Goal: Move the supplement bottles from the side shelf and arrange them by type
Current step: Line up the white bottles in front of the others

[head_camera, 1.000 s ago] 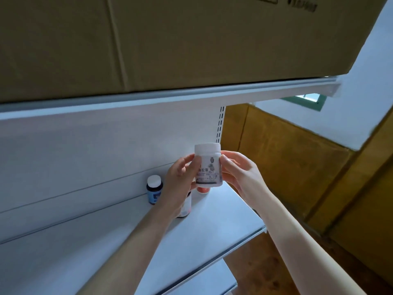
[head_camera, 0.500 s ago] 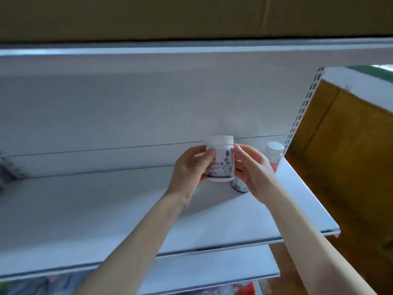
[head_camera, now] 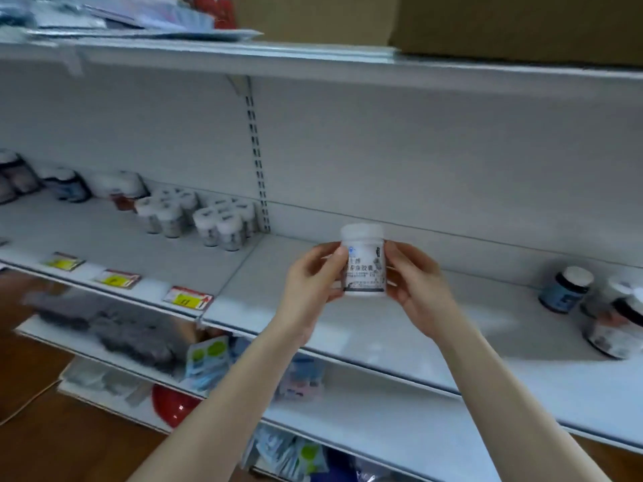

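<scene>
– Head view, starting at the left: what sits there?
– Clusters of small white-capped plastic bottles [head_camera: 222, 224] stand grouped at the back of the white metal shelf [head_camera: 504, 321], just left of the slotted upright [head_camera: 258, 168]. Yellow price tags [head_camera: 188, 299] line the front edge.
– And the middle?
– The left hand [head_camera: 313, 287] and right hand [head_camera: 417, 290] both grip a round white plastic bottle with dark print [head_camera: 363, 262]. The fingers curl round its sides and hold it upright above the shelf, clear of it.
– What's new since a second ago?
– The grip is unchanged, but the view has swung left. The dark blue-labelled bottle with a white cap [head_camera: 565, 290], then right behind the hands, now stands well off to the right.
– Meaning?
– I judge the bottle is in transit from the side bay toward the sorted groups. It looks like a match for those white-capped clusters, though blur hides their labels.
</scene>
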Motion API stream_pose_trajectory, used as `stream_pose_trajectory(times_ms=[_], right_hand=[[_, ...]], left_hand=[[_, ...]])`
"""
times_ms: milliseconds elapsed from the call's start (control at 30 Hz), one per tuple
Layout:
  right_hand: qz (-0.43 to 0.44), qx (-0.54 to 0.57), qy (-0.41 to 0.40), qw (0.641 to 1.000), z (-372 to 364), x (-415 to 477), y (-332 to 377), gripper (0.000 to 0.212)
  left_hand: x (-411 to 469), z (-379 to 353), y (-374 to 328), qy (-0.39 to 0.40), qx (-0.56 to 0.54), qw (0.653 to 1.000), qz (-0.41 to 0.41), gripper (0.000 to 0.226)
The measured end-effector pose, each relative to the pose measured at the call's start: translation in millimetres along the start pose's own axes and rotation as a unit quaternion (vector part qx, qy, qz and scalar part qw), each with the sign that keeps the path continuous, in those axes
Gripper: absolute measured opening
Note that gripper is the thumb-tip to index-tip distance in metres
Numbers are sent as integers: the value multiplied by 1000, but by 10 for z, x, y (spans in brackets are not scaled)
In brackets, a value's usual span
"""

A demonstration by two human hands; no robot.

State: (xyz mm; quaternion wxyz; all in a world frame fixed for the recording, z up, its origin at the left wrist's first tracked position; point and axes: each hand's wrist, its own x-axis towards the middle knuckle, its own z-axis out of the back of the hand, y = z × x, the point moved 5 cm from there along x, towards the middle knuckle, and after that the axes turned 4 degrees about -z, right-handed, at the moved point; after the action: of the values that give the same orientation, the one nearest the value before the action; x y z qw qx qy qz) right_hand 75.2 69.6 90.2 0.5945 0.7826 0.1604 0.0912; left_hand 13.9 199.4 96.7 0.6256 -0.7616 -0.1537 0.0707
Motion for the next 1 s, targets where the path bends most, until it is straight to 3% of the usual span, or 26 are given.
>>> stream_pose_trajectory(times_ms=[200,467,800,1000], right_hand=[[-24,-16,50,998,-1279,78,-438,17],[-43,-52,95,993,-2303,478,-827,14],[-34,-60,137,988,-2973,1397,-956,20],[-35,-72,104,991,-3096,1740,-903,23]], left_hand=[[-107,1308,-227,-41,8,999,-8,10],[45,2396,-317,-115,-13,993,10,9],[885,3089,-471,-123,14,992,-2,5],[1324,3255,-458,-111,8,994,-6,6]])
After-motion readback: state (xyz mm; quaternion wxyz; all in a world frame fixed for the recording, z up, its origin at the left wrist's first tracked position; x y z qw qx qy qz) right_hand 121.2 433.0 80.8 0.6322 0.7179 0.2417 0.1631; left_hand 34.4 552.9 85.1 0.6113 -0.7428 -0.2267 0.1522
